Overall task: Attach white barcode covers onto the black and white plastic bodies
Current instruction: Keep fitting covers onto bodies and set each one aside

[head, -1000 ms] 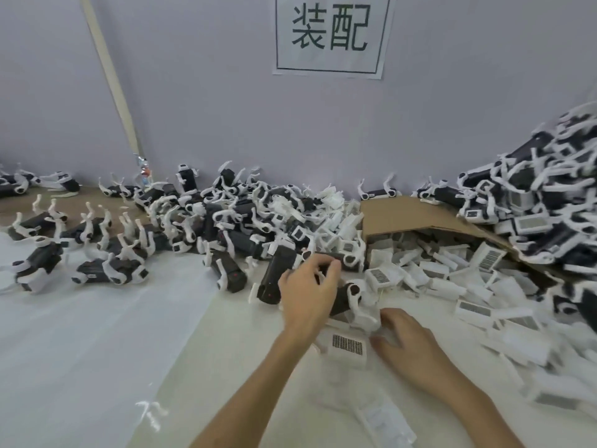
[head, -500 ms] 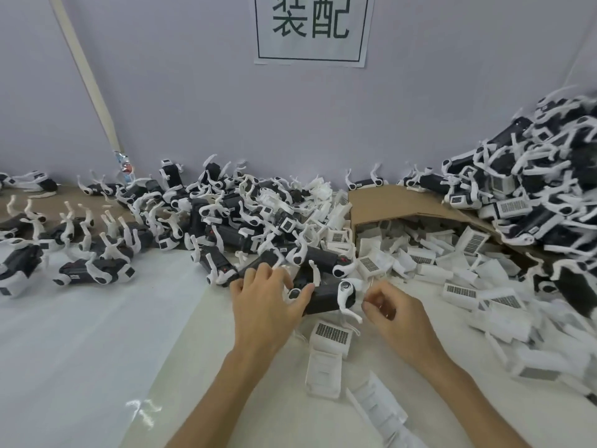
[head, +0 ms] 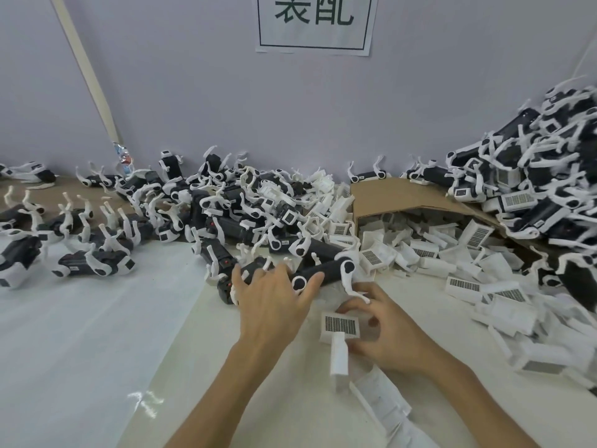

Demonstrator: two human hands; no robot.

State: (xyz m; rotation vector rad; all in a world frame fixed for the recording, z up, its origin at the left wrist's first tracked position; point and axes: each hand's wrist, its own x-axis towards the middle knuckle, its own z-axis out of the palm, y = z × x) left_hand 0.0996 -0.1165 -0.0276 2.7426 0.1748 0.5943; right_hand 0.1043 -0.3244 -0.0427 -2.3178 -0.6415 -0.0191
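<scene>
My left hand (head: 269, 303) lies over a black and white plastic body (head: 323, 270) at the near edge of the middle pile. Its fingers spread and curl over the top, the thumb sits against the near side, and white legs stick up between the fingers. Just right of it, my right hand (head: 387, 334) pinches a white barcode cover (head: 340, 324) with curled fingers. The barcode faces up and a white tab hangs below it. The cover is a little in front of the body and apart from it.
A tipped cardboard box (head: 387, 192) spills several white covers (head: 468, 286) to the right. Finished bodies are heaped at the far right (head: 533, 189), and a loose pile of bodies (head: 226, 205) runs along the wall. A white sheet (head: 80, 318) covers the left, and more covers (head: 381, 399) lie near my right wrist.
My left hand drew a black body out of the pile toward me and spread over it. My right hand closed on a barcode cover and lifted it beside the body.
</scene>
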